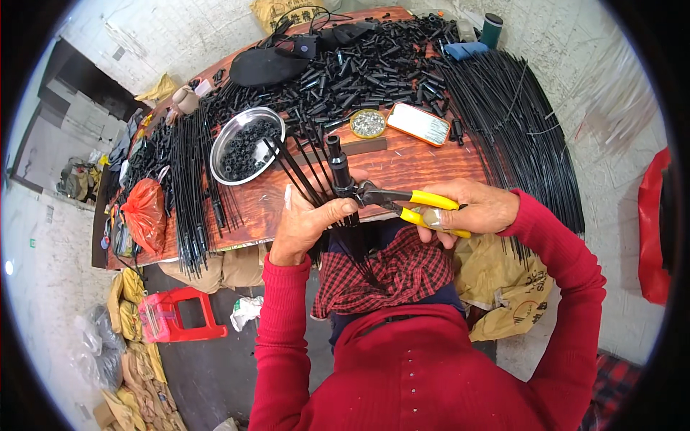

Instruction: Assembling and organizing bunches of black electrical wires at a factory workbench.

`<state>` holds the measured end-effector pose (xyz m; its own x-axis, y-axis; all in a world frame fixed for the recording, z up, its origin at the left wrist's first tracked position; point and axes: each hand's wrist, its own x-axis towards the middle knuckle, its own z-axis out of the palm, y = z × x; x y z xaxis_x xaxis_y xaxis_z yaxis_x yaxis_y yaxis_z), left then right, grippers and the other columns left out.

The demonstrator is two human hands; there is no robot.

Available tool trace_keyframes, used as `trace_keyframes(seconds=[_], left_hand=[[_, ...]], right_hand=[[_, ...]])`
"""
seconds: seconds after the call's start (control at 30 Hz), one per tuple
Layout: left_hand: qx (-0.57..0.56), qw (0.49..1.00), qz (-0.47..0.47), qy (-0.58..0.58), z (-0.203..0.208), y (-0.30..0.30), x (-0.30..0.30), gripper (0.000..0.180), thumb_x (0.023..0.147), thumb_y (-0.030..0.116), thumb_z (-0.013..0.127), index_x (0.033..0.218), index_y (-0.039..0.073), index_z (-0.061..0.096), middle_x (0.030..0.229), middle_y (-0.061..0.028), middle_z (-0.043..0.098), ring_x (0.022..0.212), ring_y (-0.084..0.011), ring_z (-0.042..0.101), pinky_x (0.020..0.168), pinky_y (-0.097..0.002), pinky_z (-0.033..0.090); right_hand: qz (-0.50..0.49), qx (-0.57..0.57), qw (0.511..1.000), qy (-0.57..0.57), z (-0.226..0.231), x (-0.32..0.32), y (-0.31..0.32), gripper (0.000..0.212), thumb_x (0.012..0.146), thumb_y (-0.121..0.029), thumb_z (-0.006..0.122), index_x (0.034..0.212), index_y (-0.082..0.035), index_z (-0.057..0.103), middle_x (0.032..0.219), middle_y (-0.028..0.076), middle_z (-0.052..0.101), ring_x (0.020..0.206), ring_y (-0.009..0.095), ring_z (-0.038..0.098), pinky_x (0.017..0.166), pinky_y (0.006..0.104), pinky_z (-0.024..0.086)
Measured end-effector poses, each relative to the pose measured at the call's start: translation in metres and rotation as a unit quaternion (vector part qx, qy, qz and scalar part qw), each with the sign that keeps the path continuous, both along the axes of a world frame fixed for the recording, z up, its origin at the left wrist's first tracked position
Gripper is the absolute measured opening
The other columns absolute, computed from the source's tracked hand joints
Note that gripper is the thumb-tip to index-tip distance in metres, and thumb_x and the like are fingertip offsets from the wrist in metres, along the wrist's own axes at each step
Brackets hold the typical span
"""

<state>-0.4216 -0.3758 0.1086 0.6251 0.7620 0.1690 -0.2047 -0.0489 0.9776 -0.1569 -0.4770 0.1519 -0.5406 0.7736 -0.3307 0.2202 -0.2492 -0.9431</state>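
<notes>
Right hand [474, 205] wrapped round yellow-handled pliers [433, 200] mid-frame, jaws up by a black tube [338, 164] — left hand [305, 221] closed around thin black rods [351, 243].

A red stool [164, 316] is near a crumpled white bag [246, 310]; a green flask [491, 31] stands beside a blue cloth [466, 50]; an orange bag [146, 217] bulges, its top gathered.

Bright light covers my right hand [471, 206]. The metal bowl [218, 149] glints, and fisheye distortion bows the table [438, 167].
</notes>
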Motion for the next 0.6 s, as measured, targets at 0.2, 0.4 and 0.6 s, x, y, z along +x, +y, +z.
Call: trace_keyframes(seconds=[0.2, 0.4, 0.6], left_hand=[[0.021, 1.000, 0.002, -0.004, -0.002, 0.001, -0.001, 0.042, 0.075, 0.019, 0.082, 0.107, -0.004, 0.067, 0.095, -0.0091, 0.072, 0.083, -0.0133, 0.066, 0.078, -0.0284, 0.053], [-0.007, 0.999, -0.031, -0.010, 0.002, 0.002, 0.000, 0.047, 0.075, 0.017, 0.081, 0.111, -0.007, 0.063, 0.104, -0.0163, 0.071, 0.092, -0.0189, 0.067, 0.083, -0.0324, 0.054], [-0.037, 0.996, -0.063, -0.040, 0.003, 0.001, 0.000, 0.050, 0.076, 0.011, 0.079, 0.117, -0.008, 0.059, 0.106, -0.0209, 0.069, 0.101, -0.0264, 0.068, 0.087, -0.0361, 0.054]], right_hand=[[-0.002, -0.035, 0.999, 0.008, 0.011, -0.005, 0.000, 0.033, 0.101, -0.026, 0.050, 0.121, -0.002, 0.052, 0.088, 0.005, 0.063, 0.064, 0.008, 0.058, 0.057, 0.0223, 0.047], [-0.001, -0.030, 1.000, -0.007, 0.012, -0.011, -0.002, 0.032, 0.102, -0.028, 0.046, 0.119, -0.001, 0.052, 0.074, 0.004, 0.059, 0.055, 0.008, 0.054, 0.050, 0.0218, 0.044], [-0.022, -0.060, 0.998, 0.015, 0.011, -0.019, -0.013, 0.028, 0.103, -0.026, 0.043, 0.110, -0.001, 0.053, 0.065, 0.003, 0.054, 0.046, 0.007, 0.046, 0.044, 0.0220, 0.038]])
